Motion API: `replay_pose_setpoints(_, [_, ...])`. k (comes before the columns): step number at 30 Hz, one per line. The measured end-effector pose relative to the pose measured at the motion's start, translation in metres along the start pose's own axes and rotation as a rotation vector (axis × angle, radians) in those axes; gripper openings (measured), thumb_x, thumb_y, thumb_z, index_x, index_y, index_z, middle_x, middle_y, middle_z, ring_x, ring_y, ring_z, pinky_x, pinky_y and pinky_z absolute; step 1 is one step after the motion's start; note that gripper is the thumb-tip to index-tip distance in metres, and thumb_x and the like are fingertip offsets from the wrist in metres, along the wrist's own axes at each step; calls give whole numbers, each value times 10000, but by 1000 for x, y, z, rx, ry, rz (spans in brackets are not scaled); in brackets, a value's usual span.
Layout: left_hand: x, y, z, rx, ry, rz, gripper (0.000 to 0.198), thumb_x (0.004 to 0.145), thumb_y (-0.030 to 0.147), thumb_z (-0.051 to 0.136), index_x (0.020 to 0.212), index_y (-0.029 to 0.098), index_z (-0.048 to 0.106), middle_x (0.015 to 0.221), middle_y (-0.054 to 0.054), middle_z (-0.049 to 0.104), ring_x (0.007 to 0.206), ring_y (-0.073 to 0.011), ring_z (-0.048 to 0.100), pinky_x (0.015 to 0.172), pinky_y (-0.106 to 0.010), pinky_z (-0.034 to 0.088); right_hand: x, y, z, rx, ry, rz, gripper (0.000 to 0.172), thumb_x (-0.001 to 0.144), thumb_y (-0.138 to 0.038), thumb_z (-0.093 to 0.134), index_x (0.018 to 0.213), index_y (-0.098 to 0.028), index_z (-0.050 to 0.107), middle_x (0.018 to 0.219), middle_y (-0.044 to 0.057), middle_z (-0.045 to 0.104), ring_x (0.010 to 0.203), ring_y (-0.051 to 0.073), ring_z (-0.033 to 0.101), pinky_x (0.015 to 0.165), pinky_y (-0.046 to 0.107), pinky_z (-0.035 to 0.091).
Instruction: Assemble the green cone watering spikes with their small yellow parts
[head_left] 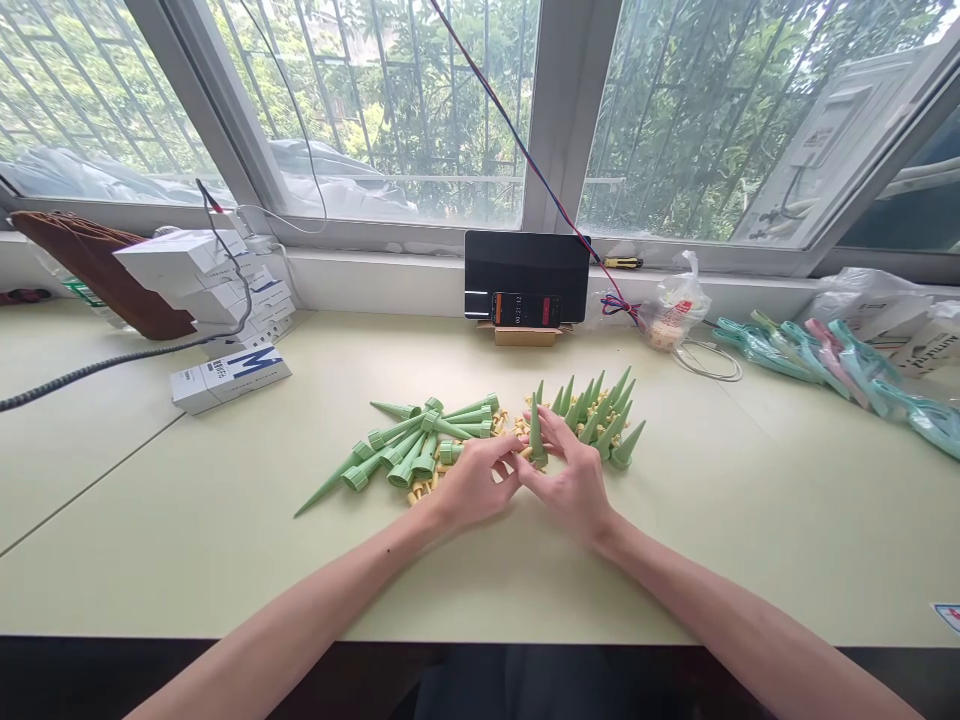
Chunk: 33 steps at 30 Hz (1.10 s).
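My right hand point(576, 482) is closed around a green cone-shaped watering spike point(535, 432), which stands upright with its tip pointing up. My left hand point(476, 482) meets it from the left, fingers pinched on a small yellow plastic piece point(526, 453) beside the spike's base. Left of my hands lies a loose heap of green spikes point(405, 455) with ribbed, open caps. Behind and right of my right hand, several more spikes point(600, 410) stand tip up in a cluster. Small yellow pieces point(421, 490) lie among the spikes, partly hidden by my hands.
A phone point(525, 309) showing a timer leans on a black tablet point(527, 265) at the back. White boxes point(229, 378) are at left, beside a dark cable point(127, 352). A plastic bag point(675, 310) and wrapped teal and pink straps point(832, 360) are at right.
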<state>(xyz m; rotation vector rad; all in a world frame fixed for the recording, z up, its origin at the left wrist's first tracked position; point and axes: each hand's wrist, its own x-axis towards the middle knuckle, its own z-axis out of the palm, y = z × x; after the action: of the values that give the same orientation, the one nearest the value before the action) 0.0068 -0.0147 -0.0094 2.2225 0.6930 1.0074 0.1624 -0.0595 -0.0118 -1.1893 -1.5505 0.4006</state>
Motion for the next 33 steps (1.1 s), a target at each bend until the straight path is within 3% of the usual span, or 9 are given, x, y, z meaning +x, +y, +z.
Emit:
replay_pose_setpoints(10, [-3, 1, 1, 72, -64, -17, 201, 754, 24, 508, 863, 164, 601, 715, -4, 643, 625, -126, 574, 578, -225, 434, 1, 7, 0, -159, -40, -11, 651, 779, -251, 645, 1409, -133, 535, 1141, 101, 728, 936, 233, 713, 834, 313, 590])
replay_pose_setpoints(18, [-1, 2, 0, 76, -99, -28, 176, 730, 13, 460, 771, 170, 525, 635, 26, 534, 565, -112, 461, 541, -228, 344, 3, 4, -2, -235, -67, -9, 623, 792, -283, 625, 1389, -119, 561, 1037, 119, 736, 906, 261, 706, 859, 380, 582])
replay_pose_setpoints(25, [-2, 0, 1, 87, -117, -15, 188, 701, -4, 435, 734, 177, 470, 617, 35, 480, 549, -107, 417, 528, -227, 306, 4, 4, -2, -219, -115, -15, 620, 800, -251, 611, 1406, -138, 545, 1066, 119, 725, 912, 254, 694, 860, 388, 576])
replay_pose_setpoints(33, [-1, -1, 2, 154, -106, 50, 206, 714, -21, 409, 732, 183, 426, 627, 32, 455, 551, -107, 399, 533, -225, 299, 4, 2, -3, -205, -177, -21, 607, 816, -229, 566, 1404, -84, 540, 1147, 153, 707, 1062, 284, 662, 920, 397, 551])
